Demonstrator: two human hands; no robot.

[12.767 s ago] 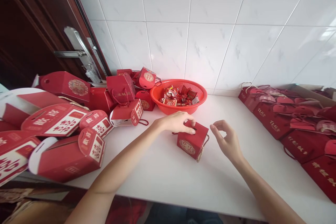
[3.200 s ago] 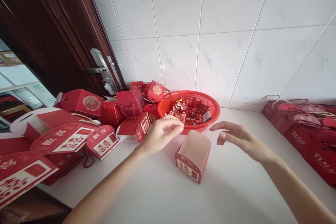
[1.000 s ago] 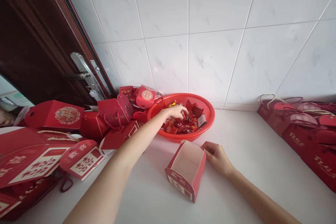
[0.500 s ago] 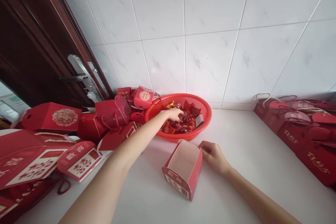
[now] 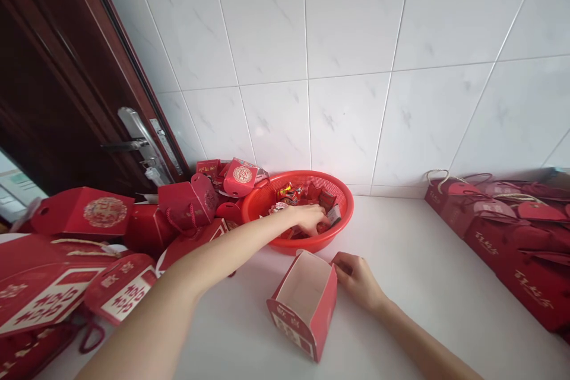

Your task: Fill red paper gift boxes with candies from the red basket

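Observation:
An oval red plastic basket (image 5: 348, 205) with a perforated wall holds many wrapped candies (image 5: 289, 193), mostly red. Inside it, my left hand (image 5: 310, 218) rests on the candies with its fingers spread and pointing down; the fingertips are partly hidden among the wrappers. In front of the basket stands an open-topped red gift box (image 5: 328, 303) with a pale, bare inside. My right hand (image 5: 358, 276) has its fingers closed on the back right corner of that box.
Red gift boxes (image 5: 104, 212) of several shapes are piled on the left. Lined up on the right are red boxes (image 5: 503, 255) with cord handles. Behind the white table (image 5: 392, 237) is a tiled wall (image 5: 351, 124), with a dark door (image 5: 66, 71) at the left.
My left hand has moved to the right within the basket, and its fingers have spread. My right hand still holds the box. The view has shifted slightly.

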